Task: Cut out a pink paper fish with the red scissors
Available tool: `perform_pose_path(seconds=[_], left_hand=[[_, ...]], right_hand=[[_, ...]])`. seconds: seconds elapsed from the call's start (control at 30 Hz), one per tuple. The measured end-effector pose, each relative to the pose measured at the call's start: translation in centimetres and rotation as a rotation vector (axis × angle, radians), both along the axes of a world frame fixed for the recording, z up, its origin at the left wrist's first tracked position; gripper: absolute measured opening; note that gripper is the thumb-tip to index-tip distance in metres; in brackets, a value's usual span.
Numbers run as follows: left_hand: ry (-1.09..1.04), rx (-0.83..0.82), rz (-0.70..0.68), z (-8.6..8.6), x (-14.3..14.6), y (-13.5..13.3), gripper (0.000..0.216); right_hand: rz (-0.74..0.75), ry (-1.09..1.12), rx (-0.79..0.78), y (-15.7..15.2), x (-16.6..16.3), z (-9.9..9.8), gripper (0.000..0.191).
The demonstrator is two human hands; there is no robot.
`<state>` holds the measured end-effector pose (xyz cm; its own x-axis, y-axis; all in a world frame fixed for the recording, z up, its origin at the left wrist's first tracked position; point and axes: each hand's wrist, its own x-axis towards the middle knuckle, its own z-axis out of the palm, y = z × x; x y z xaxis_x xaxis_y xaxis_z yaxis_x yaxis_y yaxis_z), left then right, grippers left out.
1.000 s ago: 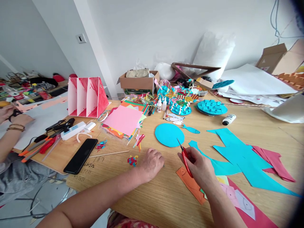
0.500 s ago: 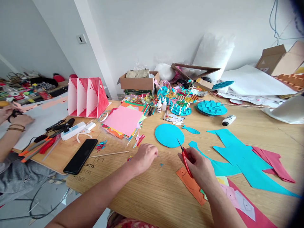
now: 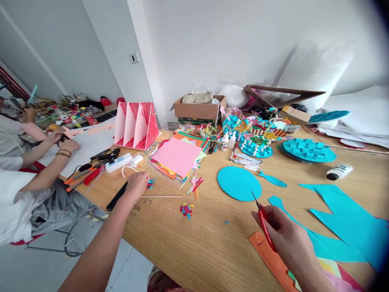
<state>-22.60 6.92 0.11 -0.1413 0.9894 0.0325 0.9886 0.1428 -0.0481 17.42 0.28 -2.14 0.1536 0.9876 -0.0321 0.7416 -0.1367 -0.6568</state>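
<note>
Across the pale wood-grained table (image 3: 209, 249), spread out at the right, the large turquoise paper offcut (image 3: 349, 211) with notched, pointed edges; best left flat, clear of the forearm. Next in size, the right hand (image 3: 287, 231), fingers narrowed round a slim red-handled cutting tool with dark pointed blades (image 3: 265, 226), tip aimed away from the body. Ahead of that tip, the flat turquoise paper disc (image 3: 237, 182), overlapped at its lower right rim; whether touching or hovering, cannot tell. Below the right hand, the orange paper strip with dark drawn lines (image 3: 270, 259); avoid creasing it under the wrist. At the left, the flat black smartphone (image 3: 117, 196), partly hidden by the left hand (image 3: 138, 184), fingers loosely curled; cannot tell whether holding anything or touching the phone. Judging by the pose, a step for the left hand alone: hold the tool steady, blades together, point clear of the disc, and avoid rolling the thin pale stick (image 3: 164, 197). Beside the left fingers, the small heap of red and blue paper snippets (image 3: 151, 183); work slowly there, with such light bits likely to scatter. Smallest, toward the middle, a lone blue paper scrap (image 3: 226, 222), easy to overlook.
</note>
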Motion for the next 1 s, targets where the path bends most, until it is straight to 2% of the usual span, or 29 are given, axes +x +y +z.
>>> perform_pose_path(seconds=[0.2, 0.3, 0.4, 0.5, 0.53, 0.6, 0.63, 0.7, 0.77, 0.83, 1.0], left_hand=[[0.032, 0.019, 0.009, -0.6, -0.5, -0.2, 0.024], [0.031, 0.078, -0.003, 0.1, -0.3, -0.1, 0.016], [0.005, 0.149, -0.085, 1.3, 1.5, -0.2, 0.014], [-0.069, 0.154, -0.287, 2.0, 6.1, -1.1, 0.014], [-0.105, 0.125, -0.396, 2.0, 8.1, -1.6, 0.015], [-0.201, 0.005, -0.805, 1.7, 12.1, -3.0, 0.018], [-0.210, -0.028, -0.918, 1.4, 13.9, -3.7, 0.018], [-0.172, -0.082, -1.022, 0.5, 16.5, -5.0, 0.016], [-0.107, -0.117, -1.067, -0.4, 17.9, -6.0, 0.017], [-0.078, -0.121, -1.044, -1.2, 18.2, -6.5, 0.018], [-0.107, -0.108, -0.962, -2.1, 18.2, -7.1, 0.039]], right_hand=[[0.017, -0.011, 0.029, 0.1, 0.1, -0.2, 0.029], [0.014, -0.017, 0.038, 0.1, 0.1, 0.0, 0.027], [0.012, -0.041, 0.067, 0.1, 0.1, 0.2, 0.029], [0.027, -0.049, 0.110, 0.0, -0.1, 0.3, 0.030], [0.024, -0.047, 0.123, 0.0, -0.2, 0.3, 0.030], [0.015, -0.042, 0.149, 0.0, -0.2, 0.2, 0.030], [0.009, -0.038, 0.161, 0.0, -0.3, 0.1, 0.030], [0.001, -0.033, 0.176, 0.0, -0.2, 0.0, 0.030], [-0.002, -0.029, 0.180, 0.0, -0.2, -0.1, 0.030], [-0.004, -0.028, 0.180, -0.1, -0.2, -0.1, 0.029], [0.005, -0.023, 0.181, -0.2, -0.6, 0.1, 0.028]])
